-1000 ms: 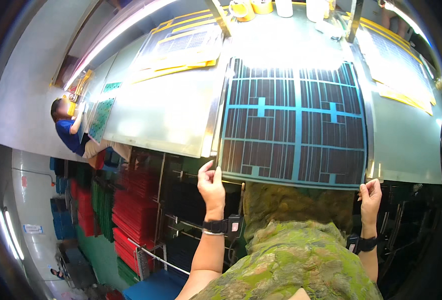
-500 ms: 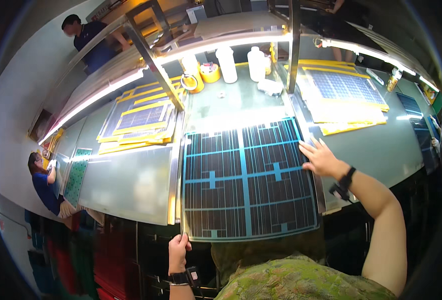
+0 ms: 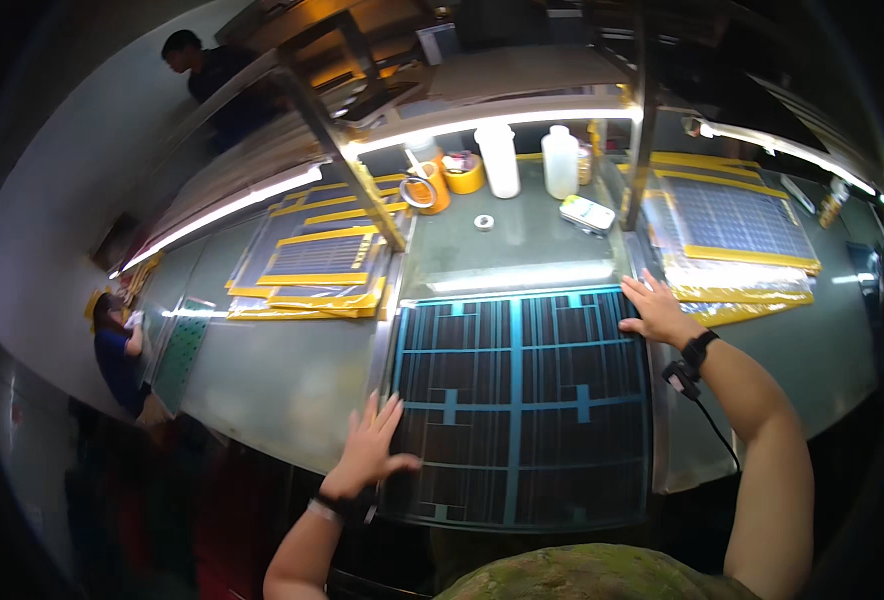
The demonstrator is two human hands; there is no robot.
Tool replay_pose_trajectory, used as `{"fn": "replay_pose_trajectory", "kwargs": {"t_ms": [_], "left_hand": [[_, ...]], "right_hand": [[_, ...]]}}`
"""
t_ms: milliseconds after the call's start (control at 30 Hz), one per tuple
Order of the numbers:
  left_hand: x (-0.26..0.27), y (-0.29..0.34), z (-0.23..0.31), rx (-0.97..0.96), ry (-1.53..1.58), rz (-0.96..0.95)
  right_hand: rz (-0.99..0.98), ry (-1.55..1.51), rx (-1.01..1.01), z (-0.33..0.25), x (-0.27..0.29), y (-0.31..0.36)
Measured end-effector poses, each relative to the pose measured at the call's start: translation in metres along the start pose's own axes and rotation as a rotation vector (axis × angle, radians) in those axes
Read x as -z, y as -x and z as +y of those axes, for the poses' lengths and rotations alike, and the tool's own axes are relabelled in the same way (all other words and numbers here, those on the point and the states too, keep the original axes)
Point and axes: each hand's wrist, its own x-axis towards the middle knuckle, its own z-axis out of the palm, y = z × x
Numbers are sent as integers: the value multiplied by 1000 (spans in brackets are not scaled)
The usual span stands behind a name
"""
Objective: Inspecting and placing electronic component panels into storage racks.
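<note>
A large dark rectangular sheet with a teal pattern of bars and fine lines lies on the table in front of me. My right hand is open, with its fingers spread at the sheet's far right corner. At the left edge, my left hand is open too, fingers stretched away from me and the thumb over the sheet. Whether the left palm presses on the surface or hovers just above it, I cannot tell. Each wrist wears a black strap with a small device.
Yellow-taped film stacks lie left and right. Beyond the sheet are white bottles, yellow tape rolls and a small tin. Metal posts hold a lit shelf above. A person works at far left, another stands behind.
My left hand has left the sheet's near left corner, opened and moved up along its left edge. The right hand now sits nearer the far corner. The view has shifted.
</note>
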Motion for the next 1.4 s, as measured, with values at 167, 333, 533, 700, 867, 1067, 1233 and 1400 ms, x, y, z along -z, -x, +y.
{"fn": "replay_pose_trajectory", "kwargs": {"t_ms": [167, 333, 533, 700, 867, 1067, 1233, 1400], "left_hand": [[-20, -134, -38, 142, -54, 162], [-13, -185, -45, 257, -163, 108], [-7, -191, -48, 142, -254, 68], [-11, -195, -45, 261, -7, 3], [-18, -197, -42, 322, 20, -9], [-8, -195, -36, 362, -14, -33], [-18, -173, -31, 384, -97, 82], [-35, -69, 10, 322, -58, 192]], "right_hand": [[-10, -128, -31, -2, -4, 8], [-19, -158, -50, -2, 2, 8], [-46, -158, -28, 0, 6, 8], [-66, -93, -25, -4, 8, 13], [39, -62, -57, -23, -4, 43], [11, -78, 4, -99, 27, 175], [50, -125, -35, -167, 42, 283], [222, -540, -348, -167, 18, 326]]}}
